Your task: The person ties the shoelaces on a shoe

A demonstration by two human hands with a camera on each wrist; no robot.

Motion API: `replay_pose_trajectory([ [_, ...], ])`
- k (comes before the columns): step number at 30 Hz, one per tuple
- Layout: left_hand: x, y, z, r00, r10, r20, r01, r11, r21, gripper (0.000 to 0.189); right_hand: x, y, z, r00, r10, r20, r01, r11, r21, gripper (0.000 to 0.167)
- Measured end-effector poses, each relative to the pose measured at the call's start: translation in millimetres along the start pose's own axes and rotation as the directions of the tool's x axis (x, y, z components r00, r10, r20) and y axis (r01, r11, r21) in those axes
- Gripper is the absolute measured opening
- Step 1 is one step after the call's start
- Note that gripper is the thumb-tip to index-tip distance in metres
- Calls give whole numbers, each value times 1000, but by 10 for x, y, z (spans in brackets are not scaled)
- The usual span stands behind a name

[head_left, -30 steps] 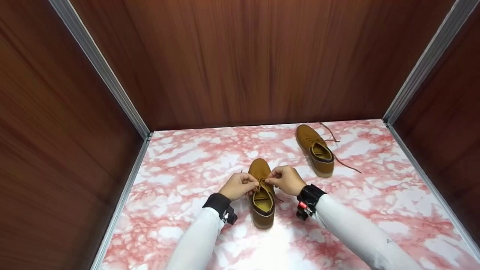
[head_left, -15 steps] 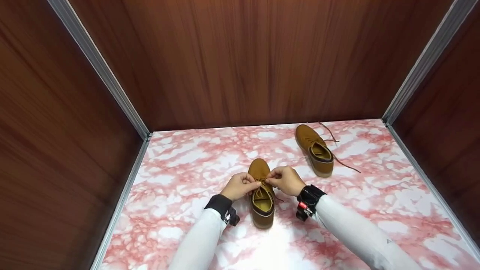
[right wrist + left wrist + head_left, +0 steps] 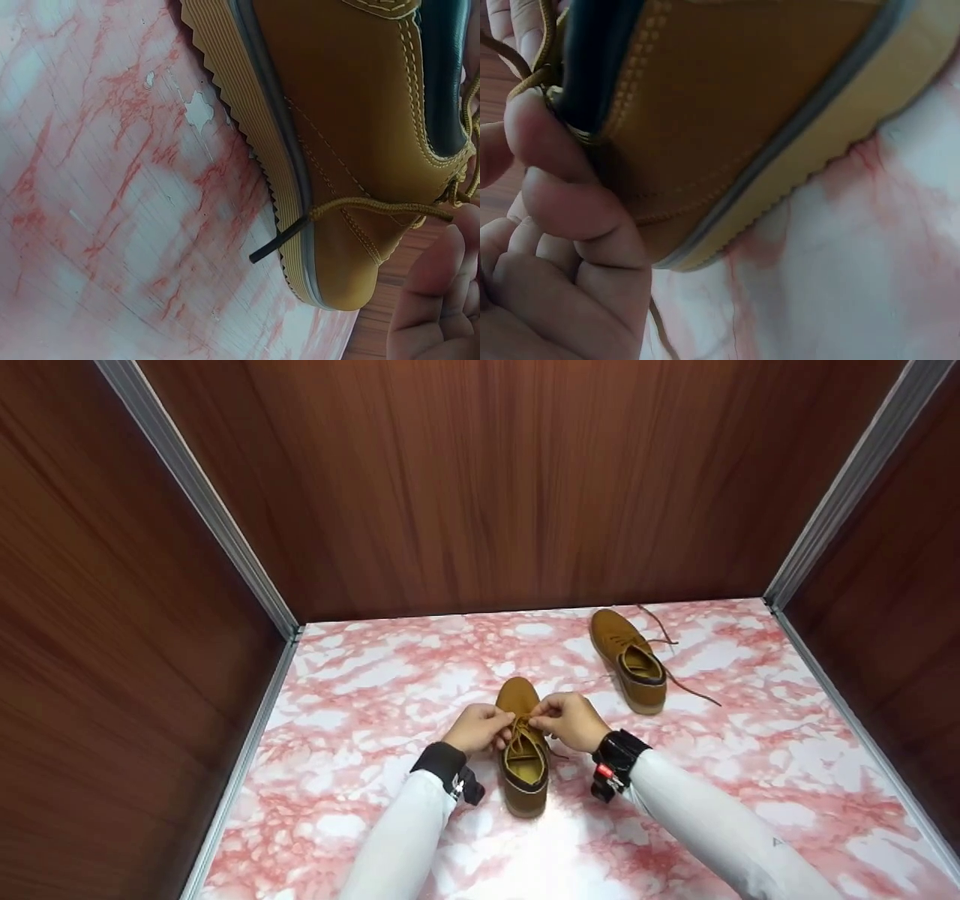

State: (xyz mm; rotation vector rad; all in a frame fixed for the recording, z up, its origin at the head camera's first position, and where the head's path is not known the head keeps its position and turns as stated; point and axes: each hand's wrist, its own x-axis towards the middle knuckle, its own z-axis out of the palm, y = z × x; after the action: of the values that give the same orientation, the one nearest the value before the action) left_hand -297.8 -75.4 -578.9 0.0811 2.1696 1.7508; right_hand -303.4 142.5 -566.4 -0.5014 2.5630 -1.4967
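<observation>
A tan lace-up shoe (image 3: 526,801) with a dark collar stands upright on the surface, toe pointing away from me. My left hand (image 3: 477,729) is at its left side, fingers curled at the lacing; in the left wrist view its fingertips meet the shoelace (image 3: 529,81) close to the knot. From the right side, my right hand (image 3: 573,723) pinches the lace between thumb and index finger. A lace loop hangs over the shoe's opening. In the right wrist view a lace end (image 3: 279,241) with a dark tip hangs down the shoe's side below my right fingers (image 3: 442,259).
A matching shoe (image 3: 643,690) stands at the back right, its laces (image 3: 694,690) loose on the red-and-white marbled surface (image 3: 360,780). Dark wood-grain panels (image 3: 480,487) with grey metal corner strips enclose the back and both sides.
My left hand has shifted its fingers at the knot, the index finger now extended toward the lacing and the thumb lower. The right hand stays nearly still, and both shoes keep their places.
</observation>
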Motion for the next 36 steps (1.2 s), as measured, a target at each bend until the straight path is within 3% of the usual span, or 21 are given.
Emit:
replay_pose_trajectory([
  [5,-5,22,4,1000,-26,9,27,998,-52,19,-25,-9,-7,1000,6,24,-7,1000,31,13],
  [9,-14,26,2,999,-28,24,29,996,-82,18,-53,3,-30,996,-24,90,16,996,87,19],
  [22,-20,2,-11,998,-35,43,41,991,-127,15,-120,27,-149,950,-150,273,132,988,82,39],
  [28,-23,-1,-12,998,-35,45,41,989,-139,16,-148,14,-149,943,-161,290,156,987,41,40],
  [36,-17,-19,-2,998,-46,51,55,983,-177,15,-177,-7,-141,940,-206,271,214,977,-1,26],
])
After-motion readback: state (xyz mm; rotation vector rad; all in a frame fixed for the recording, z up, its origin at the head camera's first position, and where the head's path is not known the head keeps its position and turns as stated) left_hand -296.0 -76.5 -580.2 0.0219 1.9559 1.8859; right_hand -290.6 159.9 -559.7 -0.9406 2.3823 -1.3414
